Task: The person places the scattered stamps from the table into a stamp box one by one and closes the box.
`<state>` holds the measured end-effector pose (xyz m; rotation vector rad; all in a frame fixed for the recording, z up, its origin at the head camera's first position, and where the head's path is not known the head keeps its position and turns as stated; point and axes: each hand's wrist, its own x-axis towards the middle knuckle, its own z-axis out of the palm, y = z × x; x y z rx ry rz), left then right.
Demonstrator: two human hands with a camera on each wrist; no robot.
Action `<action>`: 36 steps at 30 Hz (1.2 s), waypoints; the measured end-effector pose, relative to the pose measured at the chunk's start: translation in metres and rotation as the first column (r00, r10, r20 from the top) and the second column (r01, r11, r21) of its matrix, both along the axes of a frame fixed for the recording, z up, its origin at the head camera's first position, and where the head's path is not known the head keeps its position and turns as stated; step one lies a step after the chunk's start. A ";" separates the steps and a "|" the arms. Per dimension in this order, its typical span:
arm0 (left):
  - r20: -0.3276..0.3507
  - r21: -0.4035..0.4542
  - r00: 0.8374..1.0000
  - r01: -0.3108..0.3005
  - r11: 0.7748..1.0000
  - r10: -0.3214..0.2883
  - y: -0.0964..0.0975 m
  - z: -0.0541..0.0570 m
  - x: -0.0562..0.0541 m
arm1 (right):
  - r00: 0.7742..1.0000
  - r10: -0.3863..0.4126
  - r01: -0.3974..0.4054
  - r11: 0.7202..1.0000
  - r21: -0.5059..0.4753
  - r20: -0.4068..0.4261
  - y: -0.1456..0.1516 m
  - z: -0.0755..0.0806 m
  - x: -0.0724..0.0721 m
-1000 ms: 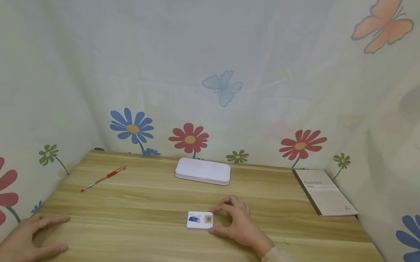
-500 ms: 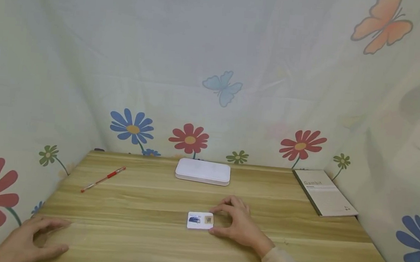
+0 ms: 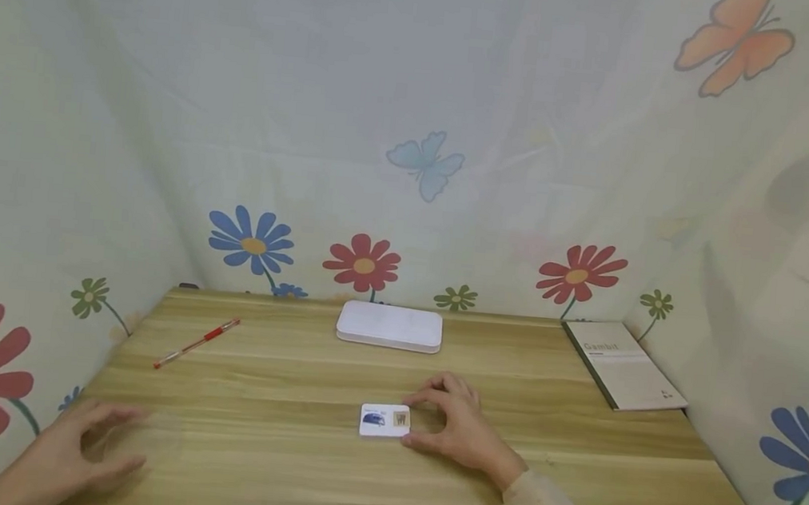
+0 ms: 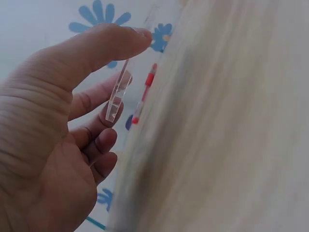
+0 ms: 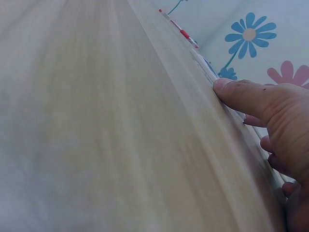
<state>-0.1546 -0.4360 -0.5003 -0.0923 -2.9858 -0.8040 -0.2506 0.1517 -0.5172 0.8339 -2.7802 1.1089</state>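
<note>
A small white card [image 3: 385, 420] with a dark blue picture and a brown square lies flat at the middle of the table. My right hand [image 3: 464, 430] holds its right end, thumb on the near corner and index finger on the far one. In the right wrist view my thumb [image 5: 241, 94] touches down near the card. At the table's left, my left hand [image 3: 65, 451] grips a clear, thin plastic piece [image 4: 117, 99] between thumb and fingers. The piece stands on edge in the left wrist view, and in the head view it barely shows.
A white flat case [image 3: 389, 326] lies at the back middle. Toward the back left is a red pen [image 3: 197, 343]. A notebook marked "Gambit" [image 3: 625, 368] lies at the right edge. Flowered cloth [image 3: 315, 116] surrounds the wooden table [image 3: 276, 402].
My left hand has moved slightly up and to the right with the clear plastic piece. The right hand and the card hold their places; the whole head view has shifted a little.
</note>
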 end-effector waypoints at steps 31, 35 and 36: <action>-0.266 0.067 0.854 0.478 0.876 -0.446 0.172 0.055 -0.091 | 1.000 -0.005 0.005 1.000 -0.011 0.006 -0.001 0.005 0.002; -0.269 0.088 0.860 0.470 0.878 -0.434 0.196 0.054 -0.096 | 1.000 -0.008 0.008 1.000 -0.008 0.001 -0.001 0.004 0.002; -0.276 0.094 0.860 0.469 0.878 -0.430 0.203 0.054 -0.097 | 1.000 -0.008 0.008 1.000 -0.006 -0.001 -0.001 0.004 0.002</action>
